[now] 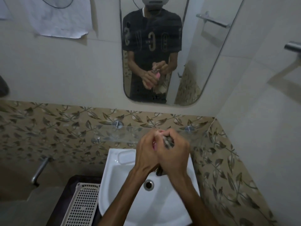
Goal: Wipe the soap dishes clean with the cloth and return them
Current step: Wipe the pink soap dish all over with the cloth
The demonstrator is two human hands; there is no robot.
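— Fingers point(147, 141) of your left hand point(146, 154) are curled round a pink soap dish point(154, 145), aren't they?

— Yes. You see only a sliver of pink between the two hands; your left hand grips it from the left side, and the rest is hidden.

— And your right hand point(175, 154)?

— Its fingers are bunched on a dark, patterned cloth point(168, 142), pressed against the pink soap dish where the two hands meet. A dark bit hanging below your right wrist may be the same cloth; you cannot tell for sure.

— Where is all this?

— Both hands are held together above the white basin point(164, 204), over its back edge, with the drain point(148, 184) nearer to you, below your wrists.

— How many dishes can you count?

— Two. One pink in your grip, and one clear soap dish point(126, 157) lying on the basin's back left corner, just beside your left hand and apart from it. One cloth.

— Anything to the side?

— A white perforated basket point(83, 207) stands to the left of the basin, near you.

— And farther off?

— A glass shelf point(123, 132) runs along the leaf-patterned tiles behind your hands. Above it the mirror point(187, 51) shows your hands with the pink dish and the cloth hanging down.
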